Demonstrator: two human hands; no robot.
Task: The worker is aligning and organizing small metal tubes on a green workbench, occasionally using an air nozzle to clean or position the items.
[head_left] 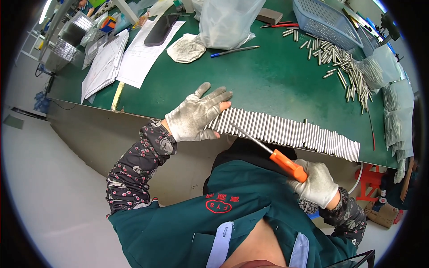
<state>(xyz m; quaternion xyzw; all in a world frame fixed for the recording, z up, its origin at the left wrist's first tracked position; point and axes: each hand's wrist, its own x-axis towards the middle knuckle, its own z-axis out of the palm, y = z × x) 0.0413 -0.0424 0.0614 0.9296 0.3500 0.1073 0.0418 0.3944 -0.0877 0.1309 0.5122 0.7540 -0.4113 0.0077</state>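
A long row of slim metal pins (pixel 286 130) lies side by side along the near edge of the green table. My left hand (pixel 192 115), in a greyish-white work glove with bare thumb and index fingertips, rests at the row's left end. Its fingers are stretched out and touch the end pins. My right hand (pixel 316 182), gloved too, is closed around the orange handle of a screwdriver (pixel 289 165). The thin shaft points up and left, its tip over the left part of the row. Whether the tip touches the pins I cannot tell.
Loose pins (pixel 351 76) are heaped at the right, near a blue plastic basket (pixel 321 20) and bagged pins (pixel 397 116). Farther back are a plastic bag (pixel 230 22), a pen (pixel 235 51), a crumpled cloth (pixel 187 48), a phone (pixel 161 30) and papers (pixel 105 67). A red stool (pixel 370 181) stands right.
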